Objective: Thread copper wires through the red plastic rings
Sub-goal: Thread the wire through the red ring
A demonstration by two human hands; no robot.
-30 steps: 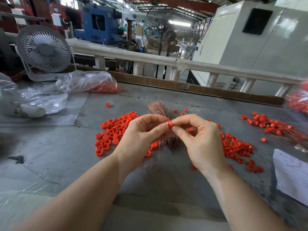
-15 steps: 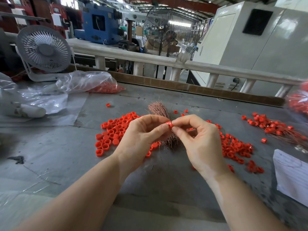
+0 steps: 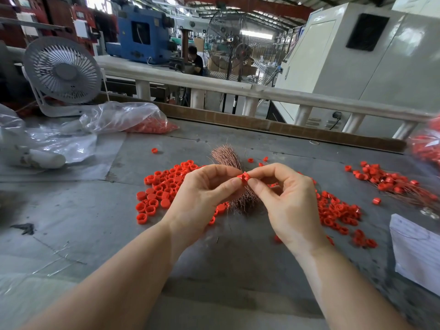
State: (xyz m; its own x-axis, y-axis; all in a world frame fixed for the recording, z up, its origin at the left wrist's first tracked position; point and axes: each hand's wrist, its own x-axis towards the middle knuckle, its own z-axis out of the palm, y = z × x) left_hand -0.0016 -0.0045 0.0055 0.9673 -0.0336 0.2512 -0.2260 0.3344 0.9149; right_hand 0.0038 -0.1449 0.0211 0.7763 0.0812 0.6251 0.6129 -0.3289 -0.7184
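- My left hand [image 3: 202, 198] and right hand [image 3: 289, 198] meet at mid-frame above the table [image 3: 71, 222], fingertips almost touching.
- Both grips pinch one red ring [image 3: 243, 177]: left thumb and forefinger on its left side, right thumb and forefinger on its right.
- Whether a wire already passes through that ring, I cannot tell; too small to read.
- Bundle of copper wires [image 3: 226, 156] lies on the table directly behind and beneath my hands, its far end fanned out, its near end hidden by my fingers.
- Loose red rings in a pile [image 3: 164, 186] to the left of the bundle; a second pile [image 3: 338, 210] to the right.
- Far right: rings with wires [image 3: 390, 182] laid in a spread heap.
- Back left: clear plastic bag [image 3: 123, 120] with red rings inside, beside a white desk fan [image 3: 63, 72].
- White paper [image 3: 416, 251] at the right edge.
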